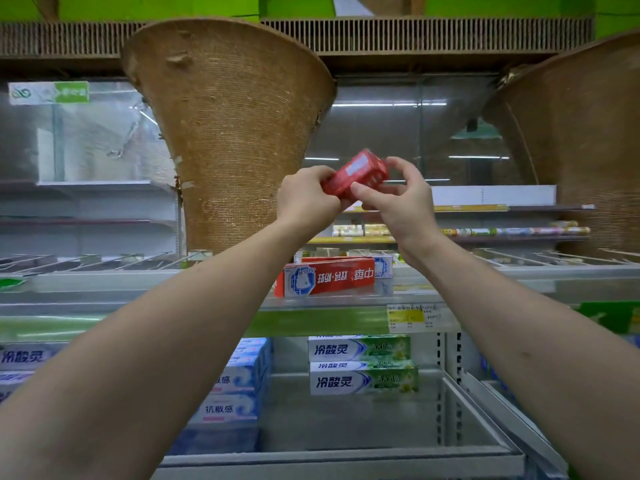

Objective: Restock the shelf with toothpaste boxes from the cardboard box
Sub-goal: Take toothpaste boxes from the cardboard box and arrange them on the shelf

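Observation:
Both hands are raised in front of the shelving and hold one red toothpaste box (356, 173) between them, its end tilted up and away. My left hand (306, 197) grips the box's near end. My right hand (398, 195) pinches its far end with thumb and fingers. Below the hands, a red toothpaste box (329, 280) lies upside down on the upper shelf (207, 308), with another box partly hidden behind it. The cardboard box is out of view.
Green-and-white toothpaste boxes (362, 365) are stacked on the lower shelf, with blue-white ones (235, 393) to their left. A yellow price tag (412, 317) is fixed to the shelf edge. Large woven baskets (228, 133) hang above. Wire dividers line the upper shelf on both sides.

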`<control>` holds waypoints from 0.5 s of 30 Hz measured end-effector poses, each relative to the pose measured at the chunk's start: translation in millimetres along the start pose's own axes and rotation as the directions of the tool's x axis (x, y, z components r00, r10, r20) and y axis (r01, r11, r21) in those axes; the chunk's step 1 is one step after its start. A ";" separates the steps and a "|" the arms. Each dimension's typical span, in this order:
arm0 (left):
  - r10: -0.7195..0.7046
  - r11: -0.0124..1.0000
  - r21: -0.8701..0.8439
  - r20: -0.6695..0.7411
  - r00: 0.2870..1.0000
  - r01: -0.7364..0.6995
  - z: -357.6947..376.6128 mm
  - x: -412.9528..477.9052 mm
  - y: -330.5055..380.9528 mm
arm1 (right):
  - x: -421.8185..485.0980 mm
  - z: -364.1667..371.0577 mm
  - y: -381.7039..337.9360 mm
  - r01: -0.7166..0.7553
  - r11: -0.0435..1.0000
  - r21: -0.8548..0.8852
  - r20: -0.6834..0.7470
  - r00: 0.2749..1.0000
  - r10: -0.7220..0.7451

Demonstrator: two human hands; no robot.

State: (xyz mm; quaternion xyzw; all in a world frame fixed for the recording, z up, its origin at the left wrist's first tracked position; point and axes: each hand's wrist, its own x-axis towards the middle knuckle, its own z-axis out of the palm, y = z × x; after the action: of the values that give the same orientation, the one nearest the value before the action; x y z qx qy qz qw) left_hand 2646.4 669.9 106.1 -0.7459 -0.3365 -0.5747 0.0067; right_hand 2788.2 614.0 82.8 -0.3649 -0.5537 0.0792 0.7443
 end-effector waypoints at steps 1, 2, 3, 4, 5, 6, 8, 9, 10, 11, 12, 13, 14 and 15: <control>-0.081 0.991 -0.108 -0.001 0.997 0.081 -0.5 0.1 -1.3 | 1.0 0.0 0.9 -0.010 0.998 -0.057 0.018 1.000 0.011; -0.169 0.954 -0.246 0.024 0.985 0.169 -1.2 0.8 -3.5 | 1.9 0.3 2.1 -0.027 0.993 -0.117 0.038 0.999 0.032; -0.241 0.891 -0.381 0.069 0.968 0.249 -2.1 0.9 -5.2 | 2.8 0.8 3.4 -0.054 0.985 -0.167 0.064 0.996 0.065; -0.291 0.819 -0.482 0.120 0.949 0.312 -2.6 0.8 -7.0 | 3.3 1.3 4.5 -0.088 0.974 -0.207 0.099 0.989 0.110; -0.326 0.742 -0.565 0.165 0.931 0.360 -2.6 0.6 -8.0 | 4.0 1.3 6.8 -0.127 0.961 -0.244 0.141 0.976 0.165; -0.355 0.655 -0.641 0.207 0.912 0.401 -2.8 0.5 -8.7 | 4.5 0.9 9.1 -0.162 0.947 -0.279 0.186 0.958 0.219; -0.406 0.451 -0.760 0.291 0.866 0.467 -4.1 1.7 -10.1 | 5.1 -1.1 15.4 -0.204 0.913 -0.353 0.262 0.915 0.306; -0.419 0.357 -0.794 0.335 0.844 0.493 -4.9 2.6 -11.6 | 5.9 -2.9 18.3 -0.208 0.899 -0.385 0.278 0.903 0.328; -0.421 0.287 -0.809 0.374 0.826 0.512 -5.0 3.8 -14.4 | 7.6 -5.3 20.9 -0.216 0.890 -0.401 0.273 0.900 0.341; -0.413 0.244 -0.815 0.403 0.817 0.526 -5.4 4.4 -17.6 | 9.9 -8.2 23.1 -0.242 0.891 -0.384 0.255 0.900 0.354; -0.406 0.226 -0.817 0.415 0.814 0.530 -5.9 4.8 -21.6 | 12.5 -11.2 24.9 -0.285 0.897 -0.337 0.233 0.898 0.373; -0.403 0.223 -0.820 0.414 0.816 0.527 -6.5 5.4 -25.9 | 15.5 -14.1 26.8 -0.335 0.901 -0.274 0.214 0.892 0.397; -0.411 0.234 -0.822 0.400 0.819 0.519 -6.6 6.5 -31.4 | 18.0 -16.7 27.7 -0.370 0.901 -0.225 0.196 0.889 0.414; -0.426 0.251 -0.823 0.379 0.821 0.510 -6.7 7.9 -37.2 | 21.1 -19.4 29.1 -0.385 0.899 -0.207 0.169 0.891 0.421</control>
State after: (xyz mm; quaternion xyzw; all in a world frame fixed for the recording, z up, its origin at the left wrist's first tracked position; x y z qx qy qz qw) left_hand 2622.6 699.9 101.2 -0.5158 -0.1793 -0.6068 -0.5777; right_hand 2821.5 637.2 78.3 -0.5231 -0.5458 0.2231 0.6154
